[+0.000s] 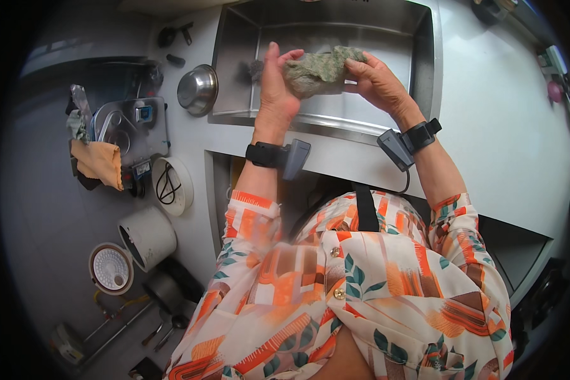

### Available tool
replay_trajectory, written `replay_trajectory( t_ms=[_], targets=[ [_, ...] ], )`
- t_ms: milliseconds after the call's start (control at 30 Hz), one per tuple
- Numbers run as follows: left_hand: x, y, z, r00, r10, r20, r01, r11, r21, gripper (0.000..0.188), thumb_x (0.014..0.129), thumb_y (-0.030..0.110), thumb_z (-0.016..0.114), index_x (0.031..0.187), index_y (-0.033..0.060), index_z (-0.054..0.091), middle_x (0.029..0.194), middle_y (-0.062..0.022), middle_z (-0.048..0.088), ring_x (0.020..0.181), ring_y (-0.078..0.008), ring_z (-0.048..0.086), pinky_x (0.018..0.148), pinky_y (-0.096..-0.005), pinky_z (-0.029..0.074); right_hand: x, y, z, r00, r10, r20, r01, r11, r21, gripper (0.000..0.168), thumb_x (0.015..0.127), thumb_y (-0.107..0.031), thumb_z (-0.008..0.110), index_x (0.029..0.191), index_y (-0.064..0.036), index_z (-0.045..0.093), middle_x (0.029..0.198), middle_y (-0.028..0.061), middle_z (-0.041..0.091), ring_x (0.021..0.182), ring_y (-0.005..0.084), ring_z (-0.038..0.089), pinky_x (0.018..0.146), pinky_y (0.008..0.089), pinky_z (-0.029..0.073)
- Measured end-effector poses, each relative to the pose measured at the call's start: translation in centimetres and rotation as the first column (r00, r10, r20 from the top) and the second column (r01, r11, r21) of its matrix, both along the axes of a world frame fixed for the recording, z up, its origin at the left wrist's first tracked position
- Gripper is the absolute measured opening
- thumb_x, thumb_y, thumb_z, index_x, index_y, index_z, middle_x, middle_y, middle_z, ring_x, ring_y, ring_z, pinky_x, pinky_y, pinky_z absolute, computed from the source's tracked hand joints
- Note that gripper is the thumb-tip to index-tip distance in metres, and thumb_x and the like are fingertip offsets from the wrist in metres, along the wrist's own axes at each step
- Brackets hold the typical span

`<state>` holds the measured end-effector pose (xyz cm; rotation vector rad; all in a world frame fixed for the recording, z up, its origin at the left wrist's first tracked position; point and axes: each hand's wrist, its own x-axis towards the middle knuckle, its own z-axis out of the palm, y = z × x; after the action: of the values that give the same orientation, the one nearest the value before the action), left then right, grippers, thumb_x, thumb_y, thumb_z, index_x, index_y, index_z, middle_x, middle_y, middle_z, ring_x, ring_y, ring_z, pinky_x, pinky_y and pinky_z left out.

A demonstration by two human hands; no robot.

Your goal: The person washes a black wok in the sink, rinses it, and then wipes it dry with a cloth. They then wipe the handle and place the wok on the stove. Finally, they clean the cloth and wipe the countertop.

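Observation:
A crumpled green-grey cloth (318,71) is held between my two hands above a stainless-steel sink (351,111). My left hand (279,88) grips its left end, with the thumb up and the palm turned toward the cloth. The fingertips of my right hand (377,83) pinch its right end. A dark, fuzzy scouring pad (256,71) shows just behind my left hand, inside the basin; most of it is hidden. Each wrist bears a strapped grey device.
A steel bowl (197,90) rests beside the sink's left wall. Farther left are an orange cloth (99,161), a white round container (173,185) with a black cord, and a whitish pot (149,237). White countertop (498,118) runs to the right.

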<state>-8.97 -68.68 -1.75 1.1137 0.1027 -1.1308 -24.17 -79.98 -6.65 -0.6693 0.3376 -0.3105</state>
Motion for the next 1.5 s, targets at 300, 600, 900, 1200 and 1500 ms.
replay_trajectory(
  t_ms=[300,600,900,1200,1500],
  targets=[
    [0.0,0.2,-1.9,0.964,-0.228,0.137,0.225,0.974,0.036,0.025,0.088,0.021,0.054,0.100,0.0000,0.055,0.092,-0.0101,0.060,0.087,-0.0189,0.059,0.079,-0.0315,0.050,0.6,0.1,0.7,0.996,0.053,0.073,-0.041,0.987,-0.155,0.043,0.086,-0.017,0.059,0.123,-0.005,0.043,0.111,0.0070,0.055,0.103,0.0176,0.054,0.092,0.0349,0.044],
    [-0.5,-1.1,-2.6,0.954,0.201,0.221,-0.194,0.980,-0.051,0.025,0.091,0.020,0.046,0.100,-0.0012,0.056,0.091,-0.0096,0.059,0.084,-0.0206,0.058,0.074,-0.0330,0.050,2.1,2.9,3.9,0.984,-0.158,-0.077,0.110,0.893,-0.437,0.020,0.088,-0.023,0.055,0.101,-0.008,0.055,0.090,0.0014,0.057,0.084,0.0078,0.054,0.070,0.0223,0.048],
    [-4.3,-3.1,-2.4,0.926,0.120,0.358,-0.111,0.993,-0.046,0.033,0.092,0.028,0.041,0.099,0.0014,0.059,0.090,-0.0051,0.060,0.082,-0.0163,0.057,0.075,-0.0278,0.046,5.8,0.5,-0.2,0.743,-0.647,-0.171,0.060,0.320,-0.946,0.034,0.089,-0.039,0.048,0.078,-0.011,0.063,0.071,0.0132,0.064,0.068,0.0345,0.061,0.057,0.0404,0.049],
    [-4.8,-3.0,-1.5,0.972,0.142,0.186,-0.154,0.987,0.050,0.038,0.093,0.030,0.033,0.092,0.0018,0.058,0.085,-0.0087,0.060,0.075,-0.0209,0.059,0.067,-0.0329,0.049,5.7,0.5,-0.1,0.726,-0.655,-0.209,-0.006,0.298,-0.954,0.035,0.089,-0.037,0.047,0.072,-0.010,0.061,0.062,0.0159,0.059,0.061,0.0370,0.058,0.055,0.0418,0.048],
    [-3.8,-3.0,-1.4,0.978,0.080,0.194,-0.101,0.990,0.098,0.033,0.091,0.031,0.043,0.097,0.0008,0.054,0.092,-0.0084,0.058,0.080,-0.0213,0.059,0.069,-0.0344,0.049,5.3,2.1,1.4,0.752,-0.659,0.003,0.133,0.147,-0.980,0.039,0.091,-0.037,0.040,0.072,-0.009,0.060,0.065,0.0178,0.059,0.064,0.0382,0.058,0.057,0.0464,0.047]
  ],
)
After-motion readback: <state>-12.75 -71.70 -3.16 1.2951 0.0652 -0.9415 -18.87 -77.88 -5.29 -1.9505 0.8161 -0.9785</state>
